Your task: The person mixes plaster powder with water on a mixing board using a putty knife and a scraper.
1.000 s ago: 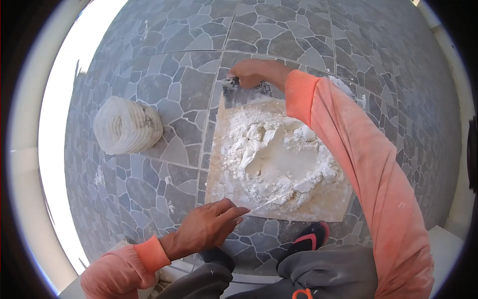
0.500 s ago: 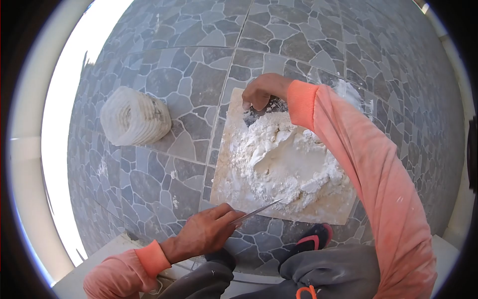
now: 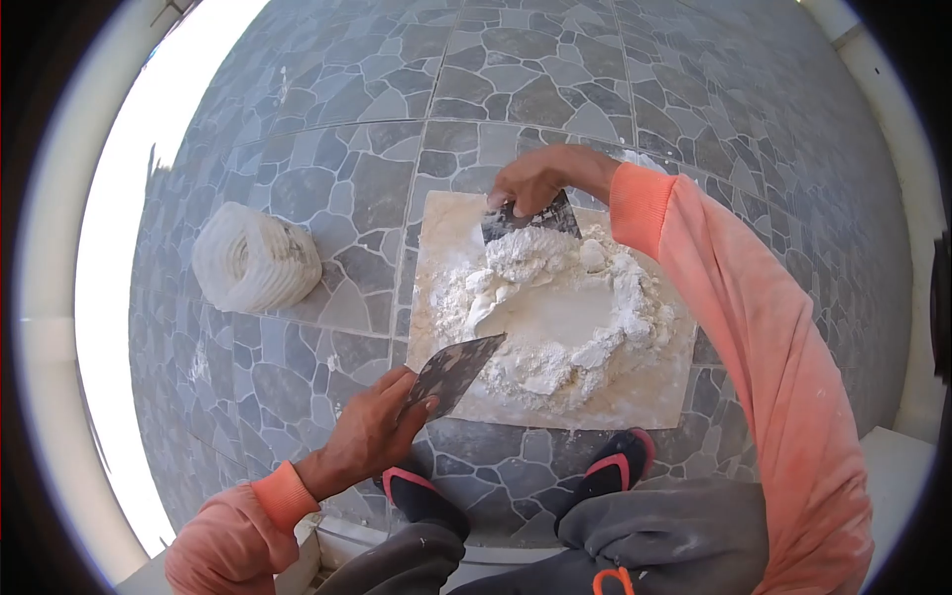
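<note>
My left hand is closed on a flat metal scraper, a stained dark blade whose tip reaches the near left edge of the white powder. At the far side of the heap, my right hand grips a second, dark scraper, its blade edge down against the powder. The white powder forms a ring around a shallow pool of cloudy white liquid. Under it lies a square beige board dusted with powder.
A stack of whitish translucent rings or roll stands on the grey stone-pattern tiles at left. My feet in dark sandals are just below the board. White dust marks the floor beyond the board's far edge.
My left hand has turned its scraper from edge-on to flat-side-up and raised it toward the pool. The right scraper now shows more of its blade against the far powder. The view has shifted slightly.
</note>
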`<action>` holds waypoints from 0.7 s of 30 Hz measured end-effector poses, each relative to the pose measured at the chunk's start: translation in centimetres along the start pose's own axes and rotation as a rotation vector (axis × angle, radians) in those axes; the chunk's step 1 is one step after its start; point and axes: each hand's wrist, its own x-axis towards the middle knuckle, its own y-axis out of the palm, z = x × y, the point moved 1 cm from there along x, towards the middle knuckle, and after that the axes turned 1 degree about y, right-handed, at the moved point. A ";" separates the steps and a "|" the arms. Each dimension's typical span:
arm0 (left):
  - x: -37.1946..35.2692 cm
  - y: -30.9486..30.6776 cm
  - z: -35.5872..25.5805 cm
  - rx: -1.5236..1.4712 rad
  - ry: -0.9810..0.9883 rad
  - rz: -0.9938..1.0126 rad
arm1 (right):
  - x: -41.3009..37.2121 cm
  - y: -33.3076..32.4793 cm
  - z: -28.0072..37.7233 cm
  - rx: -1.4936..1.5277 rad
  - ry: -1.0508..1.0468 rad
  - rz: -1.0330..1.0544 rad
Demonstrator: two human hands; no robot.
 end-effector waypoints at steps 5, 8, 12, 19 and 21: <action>0.7 -0.1 0.3 0.015 0.037 -0.041 | -3.9 1.6 2.3 -0.067 0.006 -0.129; 1.1 0.1 0.6 -0.008 0.045 -0.078 | -6.2 3.4 4.0 -0.076 0.023 -0.182; 1.5 0.4 0.0 -0.029 0.015 -0.138 | -8.5 7.0 6.1 -0.161 0.028 -0.277; 2.1 1.6 -1.0 -0.023 -0.007 -0.151 | -11.8 8.1 9.0 -0.146 0.175 -0.242; 2.9 2.1 -1.7 -0.005 0.011 -0.176 | -12.5 7.7 9.2 -0.081 0.227 -0.280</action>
